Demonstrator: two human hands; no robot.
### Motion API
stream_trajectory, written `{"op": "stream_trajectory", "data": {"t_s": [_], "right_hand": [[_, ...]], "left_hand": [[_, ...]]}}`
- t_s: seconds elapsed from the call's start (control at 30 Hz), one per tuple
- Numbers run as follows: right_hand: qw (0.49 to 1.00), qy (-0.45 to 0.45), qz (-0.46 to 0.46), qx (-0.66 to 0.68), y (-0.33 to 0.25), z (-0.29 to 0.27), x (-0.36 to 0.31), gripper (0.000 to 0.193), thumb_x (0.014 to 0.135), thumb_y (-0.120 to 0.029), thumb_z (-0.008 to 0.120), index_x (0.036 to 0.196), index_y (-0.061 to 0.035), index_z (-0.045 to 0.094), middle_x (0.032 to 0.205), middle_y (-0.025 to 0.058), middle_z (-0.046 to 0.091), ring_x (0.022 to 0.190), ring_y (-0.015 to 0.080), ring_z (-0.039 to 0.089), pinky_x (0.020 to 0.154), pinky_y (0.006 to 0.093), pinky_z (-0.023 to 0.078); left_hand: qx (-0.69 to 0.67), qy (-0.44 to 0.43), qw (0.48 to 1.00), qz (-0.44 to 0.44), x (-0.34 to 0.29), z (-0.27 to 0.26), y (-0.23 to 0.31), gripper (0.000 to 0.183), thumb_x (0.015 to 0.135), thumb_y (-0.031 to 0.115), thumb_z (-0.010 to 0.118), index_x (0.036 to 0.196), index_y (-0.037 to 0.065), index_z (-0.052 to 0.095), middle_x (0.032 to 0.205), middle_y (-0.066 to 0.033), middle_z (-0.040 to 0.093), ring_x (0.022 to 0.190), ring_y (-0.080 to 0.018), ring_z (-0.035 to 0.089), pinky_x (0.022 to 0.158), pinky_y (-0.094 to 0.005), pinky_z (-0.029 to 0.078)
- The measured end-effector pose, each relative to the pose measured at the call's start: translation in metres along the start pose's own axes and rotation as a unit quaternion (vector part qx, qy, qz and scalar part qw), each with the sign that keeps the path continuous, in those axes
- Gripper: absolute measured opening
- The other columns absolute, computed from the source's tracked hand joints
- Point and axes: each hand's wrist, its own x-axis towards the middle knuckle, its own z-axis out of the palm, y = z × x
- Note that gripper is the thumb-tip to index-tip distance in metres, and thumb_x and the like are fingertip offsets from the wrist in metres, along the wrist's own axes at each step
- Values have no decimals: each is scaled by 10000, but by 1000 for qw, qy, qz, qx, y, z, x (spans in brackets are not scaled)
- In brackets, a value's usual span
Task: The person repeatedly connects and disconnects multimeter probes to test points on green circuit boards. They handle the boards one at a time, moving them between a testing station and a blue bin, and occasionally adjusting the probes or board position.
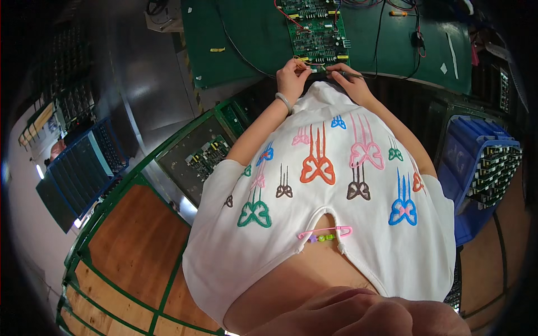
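Note:
At the near edge of the green bench, my left hand (292, 78) is closed, its thumb and fingers pinching a small white connector (314, 70) with thin wires beside it. Just to the right, my right hand (352, 83) is closed around a slim dark pen-shaped probe (348, 74), its tip pointing left toward the connector. Both hands are just below the near end of a row of green circuit boards (318, 39), which carry dense components and yellow parts. The exact contact between tip and connector is too small to tell.
Black cables run across the green bench top (252, 50) on both sides. An orange-handled tool (398, 13) lies at the far right. A blue crate (468, 151) of circuit boards stands to my right, a green-framed rack (151, 168) with a board (208, 155) to my left.

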Motion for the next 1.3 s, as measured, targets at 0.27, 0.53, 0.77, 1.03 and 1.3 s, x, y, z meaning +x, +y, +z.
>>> {"op": "stream_trajectory", "data": {"t_s": [0.27, 0.53, 0.77, 1.03, 1.3], "right_hand": [[1000, -24, 7, -17, -7, -3, -2, 224, 977, -136, 542, 1154, -10, 596, 997, 44, 648, 946, 100, 597, 845, 239, 463], [1000, -8, 4, -5, -6, -2, -5, 193, 968, -131, 546, 1109, -8, 593, 964, 60, 663, 937, 111, 620, 834, 245, 470], [1000, -11, 11, -3, -13, -2, -3, 219, 967, -135, 546, 1140, -8, 590, 952, 67, 677, 922, 113, 619, 816, 242, 468], [999, -29, 20, -24, -14, -3, -4, 222, 982, -142, 528, 1168, -34, 581, 985, 63, 671, 951, 110, 617, 844, 253, 470], [1000, -21, 11, -11, -17, -1, -4, 204, 958, -125, 548, 1127, -21, 600, 985, 67, 676, 918, 120, 636, 804, 254, 486]], "left_hand": [[35, 15, 999, 11, -5, 3, 3, 135, 780, 64, 742, 827, 5, 629, 766, -116, 704, 704, -186, 705, 624, -315, 556], [13, 9, 1000, 3, 0, 3, 10, 159, 770, 38, 743, 845, -15, 614, 789, -112, 700, 728, -182, 707, 663, -288, 574], [39, 5, 999, -8, -2, 0, 12, 165, 773, 43, 751, 858, -12, 620, 784, -111, 700, 719, -180, 706, 658, -289, 570], [42, 4, 999, 2, -3, 1, 8, 156, 778, 28, 743, 873, -8, 624, 792, -108, 703, 727, -173, 705, 663, -288, 571], [40, 4, 999, -7, -3, 2, 5, 158, 785, 29, 737, 873, -8, 611, 795, -106, 700, 734, -171, 705, 668, -289, 573]]}}
